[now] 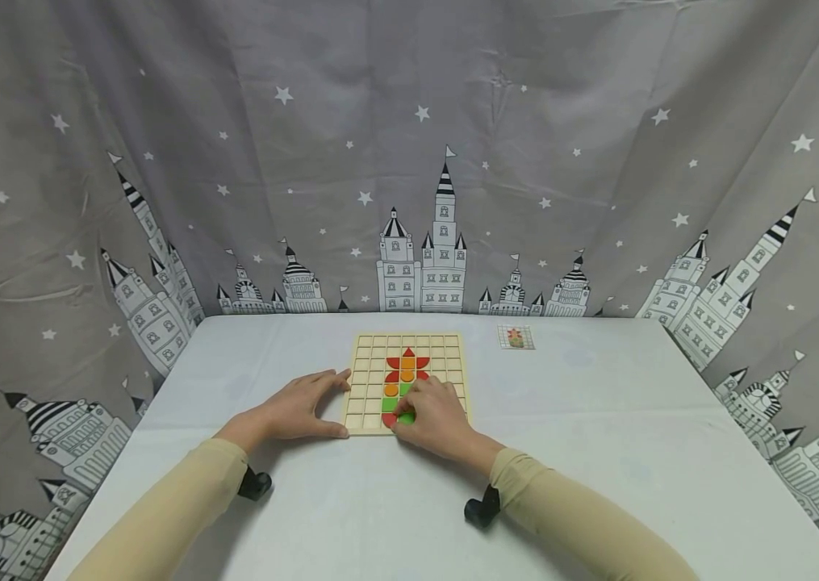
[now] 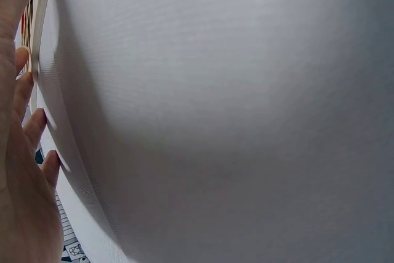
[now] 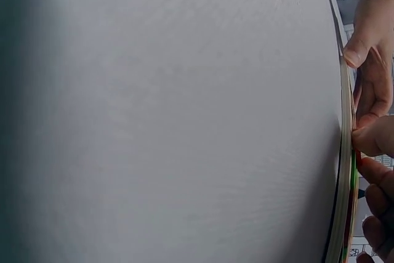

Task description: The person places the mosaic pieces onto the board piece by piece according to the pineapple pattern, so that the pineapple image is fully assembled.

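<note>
A square wooden grid board [image 1: 365, 355] lies on the white table, bearing flat coloured pieces. My left hand [image 1: 300, 407] is at its left side, thumb and fingertips spread along the edge. In the left wrist view the fingers of that left hand [image 2: 28, 170] look fairly straight. My right hand [image 1: 438, 415] is over the board's lower part, thumb and forefinger pinching a small red piece [image 1: 388, 420] beside a green piece [image 1: 406, 418]. The right wrist view shows the right hand's fingertips [image 3: 364, 143] close together at the board's edge. The palm hides some pieces.
A small picture card [image 1: 516, 337] with a grid and coloured pattern lies right of the board. Orange pieces [image 1: 407, 363] and red pieces [image 1: 393, 363] sit in the upper cells. A grey curtain [image 1: 569, 121] with castles stands behind the white table [image 1: 598, 452].
</note>
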Motion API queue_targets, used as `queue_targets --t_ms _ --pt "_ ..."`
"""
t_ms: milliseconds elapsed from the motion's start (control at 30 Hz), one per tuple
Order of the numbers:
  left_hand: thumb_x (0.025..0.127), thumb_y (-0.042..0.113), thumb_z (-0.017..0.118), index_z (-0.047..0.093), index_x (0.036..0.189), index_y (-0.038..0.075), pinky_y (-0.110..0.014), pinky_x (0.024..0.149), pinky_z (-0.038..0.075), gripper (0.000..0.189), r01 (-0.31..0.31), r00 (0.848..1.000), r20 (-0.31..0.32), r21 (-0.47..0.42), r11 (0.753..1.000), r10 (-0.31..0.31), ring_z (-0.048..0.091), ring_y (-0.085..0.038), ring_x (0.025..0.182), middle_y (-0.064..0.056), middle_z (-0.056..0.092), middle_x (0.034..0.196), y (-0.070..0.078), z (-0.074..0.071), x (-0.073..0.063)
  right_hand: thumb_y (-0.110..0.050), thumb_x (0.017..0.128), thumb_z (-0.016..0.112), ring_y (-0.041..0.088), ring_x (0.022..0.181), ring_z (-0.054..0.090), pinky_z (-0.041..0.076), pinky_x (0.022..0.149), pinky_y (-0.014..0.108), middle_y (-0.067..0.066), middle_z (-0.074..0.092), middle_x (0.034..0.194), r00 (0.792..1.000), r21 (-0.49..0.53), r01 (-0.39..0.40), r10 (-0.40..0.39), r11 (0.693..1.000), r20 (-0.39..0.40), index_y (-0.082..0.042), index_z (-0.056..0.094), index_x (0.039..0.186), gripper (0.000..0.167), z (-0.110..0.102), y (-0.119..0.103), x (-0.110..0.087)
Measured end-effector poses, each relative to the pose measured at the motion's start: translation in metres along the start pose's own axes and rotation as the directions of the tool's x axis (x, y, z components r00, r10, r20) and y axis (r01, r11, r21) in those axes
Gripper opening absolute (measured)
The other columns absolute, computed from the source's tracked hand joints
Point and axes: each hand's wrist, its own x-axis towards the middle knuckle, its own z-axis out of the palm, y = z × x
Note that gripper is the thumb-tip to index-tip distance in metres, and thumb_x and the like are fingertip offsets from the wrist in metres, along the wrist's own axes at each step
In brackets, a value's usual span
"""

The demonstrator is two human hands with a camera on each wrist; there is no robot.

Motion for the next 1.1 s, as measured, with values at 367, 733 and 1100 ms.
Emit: queue_targets --t_ms 367,733,1100 --pt "0.078 0.074 0.073 0.051 0.144 0.021 -0.061 0.119 0.024 0.087 -0.003 1.000 0.002 -0.001 1.000 0.003 0.030 -0.039 0.149 -0.002 0.032 0.166 0.0009 -0.0006 0.0003 -0.037 0.082 0.081 0.013 0.089 0.048 0.039 0.079 0.033 -0.013 0.058 0.091 1.000 0.001 -0.031 0.031 1.000 0.003 -0.026 0.080 0.090 0.014 -0.0019 0.0001 0.0007" --pt "0.078 0.073 0.074 0.051 0.143 0.021 -0.060 0.120 0.024 0.086 -0.004 1.000 0.001 -0.008 1.000 0.004 0.030 -0.039 0.149 -0.002 0.032 0.166 0.0006 -0.0007 0.0004 -0.035 0.085 0.077 0.013 0.087 0.047 0.037 0.077 0.033 -0.014 0.056 0.089 1.000 -0.018 -0.011 0.011 1.000 -0.012 -0.027 0.080 0.089 0.009 0.0005 -0.0003 0.0017" --pt "0.077 0.073 0.074 0.051 0.144 0.022 -0.061 0.119 0.024 0.087 0.006 1.000 0.004 -0.011 1.000 -0.006 0.029 -0.039 0.150 -0.002 0.032 0.166 0.0008 -0.0004 -0.0004 -0.036 0.084 0.079 0.013 0.087 0.048 0.038 0.076 0.032 -0.013 0.058 0.090 0.999 -0.024 -0.033 0.032 0.999 -0.020 -0.027 0.079 0.088 0.010 0.0001 -0.0003 0.0003"
